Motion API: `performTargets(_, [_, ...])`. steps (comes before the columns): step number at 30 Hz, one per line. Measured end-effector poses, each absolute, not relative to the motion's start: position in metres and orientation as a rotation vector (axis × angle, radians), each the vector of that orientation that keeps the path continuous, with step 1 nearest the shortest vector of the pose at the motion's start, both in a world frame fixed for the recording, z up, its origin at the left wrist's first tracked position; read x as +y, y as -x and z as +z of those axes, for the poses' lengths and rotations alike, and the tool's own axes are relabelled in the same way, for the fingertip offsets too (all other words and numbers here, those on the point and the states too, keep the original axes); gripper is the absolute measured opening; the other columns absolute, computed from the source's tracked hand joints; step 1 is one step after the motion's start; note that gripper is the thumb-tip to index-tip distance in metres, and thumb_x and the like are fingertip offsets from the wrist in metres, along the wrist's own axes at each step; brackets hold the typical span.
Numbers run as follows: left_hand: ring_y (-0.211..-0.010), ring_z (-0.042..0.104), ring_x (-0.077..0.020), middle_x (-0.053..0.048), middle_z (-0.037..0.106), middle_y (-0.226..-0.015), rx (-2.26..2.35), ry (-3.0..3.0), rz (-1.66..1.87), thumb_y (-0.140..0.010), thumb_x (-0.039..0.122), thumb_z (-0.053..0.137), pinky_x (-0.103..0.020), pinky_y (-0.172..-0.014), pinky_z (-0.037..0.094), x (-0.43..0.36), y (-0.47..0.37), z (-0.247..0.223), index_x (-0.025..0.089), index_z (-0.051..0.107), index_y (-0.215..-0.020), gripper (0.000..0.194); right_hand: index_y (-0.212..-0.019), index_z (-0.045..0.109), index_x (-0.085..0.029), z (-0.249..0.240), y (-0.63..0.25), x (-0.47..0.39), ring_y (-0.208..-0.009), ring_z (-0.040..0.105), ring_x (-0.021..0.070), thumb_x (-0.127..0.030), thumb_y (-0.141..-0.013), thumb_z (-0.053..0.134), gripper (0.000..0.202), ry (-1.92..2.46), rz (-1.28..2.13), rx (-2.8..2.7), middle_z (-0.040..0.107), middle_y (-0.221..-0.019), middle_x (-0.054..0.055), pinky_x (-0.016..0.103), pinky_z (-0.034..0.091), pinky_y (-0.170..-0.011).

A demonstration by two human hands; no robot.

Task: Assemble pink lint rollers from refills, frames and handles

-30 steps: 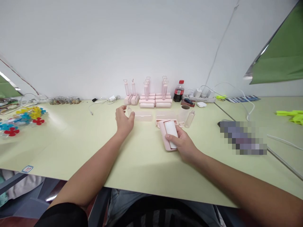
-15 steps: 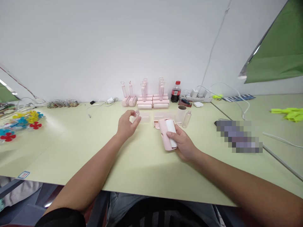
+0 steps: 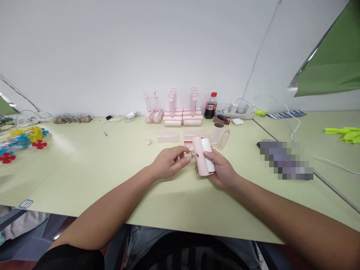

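My left hand (image 3: 168, 162) pinches a clear tube handle (image 3: 191, 155), its narrow neck end pointing right. The neck meets the hole in the side of a pink lint roller head (image 3: 200, 159); how far it goes in, I cannot tell. My right hand (image 3: 223, 169) is wrapped round that head, thumb on the white roll (image 3: 208, 153). Just behind lie a pink open case part (image 3: 188, 143) and clear covers (image 3: 168, 137). Another clear tube handle (image 3: 224, 139) stands to the right, beside a pale cup-like cylinder (image 3: 217, 134). A small pink heart-shaped piece (image 3: 148, 141) lies on the left.
Several pink lint rollers with heart-topped handles (image 3: 171, 103) stand along the wall. Right of them are a cola bottle (image 3: 210, 107) and a power strip (image 3: 244, 115). A blurred-out dark object (image 3: 285, 160) lies at right, bagged colourful flower shapes (image 3: 24, 140) at far left.
My left hand has moved right and towards me, bringing the clear tube handle to the roller head's hole. My right hand has turned the head more upright. The small pink heart-shaped piece now shows.
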State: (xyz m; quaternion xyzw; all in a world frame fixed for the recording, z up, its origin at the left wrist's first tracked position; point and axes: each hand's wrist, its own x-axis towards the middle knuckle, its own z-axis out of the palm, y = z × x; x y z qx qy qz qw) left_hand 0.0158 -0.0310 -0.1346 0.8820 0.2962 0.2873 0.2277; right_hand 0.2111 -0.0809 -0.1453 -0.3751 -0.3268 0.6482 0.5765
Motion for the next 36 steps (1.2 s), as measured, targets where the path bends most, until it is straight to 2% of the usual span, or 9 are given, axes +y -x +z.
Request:
performTargets(6, [-0.067,0.058,-0.0131,-0.006,0.070,-0.090,0.810,-2.449,0.778,-0.091,0.047,0.049,-0.027,-0.069,0.046,-0.031,-0.016,-0.135,0.020,0.065,-0.116,0.040,-0.111,0.062,-0.026,-0.147,-0.211,-0.081,-0.065,0.055,0.0191,-0.033,-0.077,0.066,0.035,0.901,1.494,-0.850,0.065,-0.078,0.000,0.031,0.044,-0.061])
performTargets(12, [-0.070,0.061,-0.0153,-0.006,0.072,-0.089,0.845,-2.484,0.741,-0.091,0.046,0.052,-0.028,-0.069,0.047,-0.030,-0.015,-0.131,0.023,0.069,-0.115,0.038,-0.114,0.059,-0.025,-0.152,-0.211,-0.078,-0.081,0.060,0.0208,-0.031,-0.072,0.072,0.044,0.939,1.485,-0.817,0.069,-0.094,0.001,0.031,0.045,-0.071])
performTargets(18, [-0.070,0.062,-0.0161,-0.006,0.071,-0.088,0.903,-2.598,0.632,-0.092,0.047,0.050,-0.027,-0.065,0.043,-0.028,-0.013,-0.130,0.024,0.069,-0.117,0.039,-0.110,0.059,-0.024,-0.160,-0.211,-0.076,-0.076,0.056,0.0174,-0.032,-0.070,0.075,0.044,1.025,1.484,-0.827,0.065,-0.083,-0.002,0.028,0.042,-0.067])
performTargets(36, [-0.070,0.062,-0.0165,-0.004,0.068,-0.084,0.964,-2.886,0.551,-0.095,0.042,0.046,-0.026,-0.060,0.039,-0.034,-0.016,-0.130,0.022,0.069,-0.113,0.035,-0.116,0.055,-0.023,-0.157,-0.205,-0.078,-0.083,0.059,0.0201,-0.038,-0.067,0.075,0.055,1.200,1.369,-0.902,0.065,-0.094,0.001,0.030,0.045,-0.071])
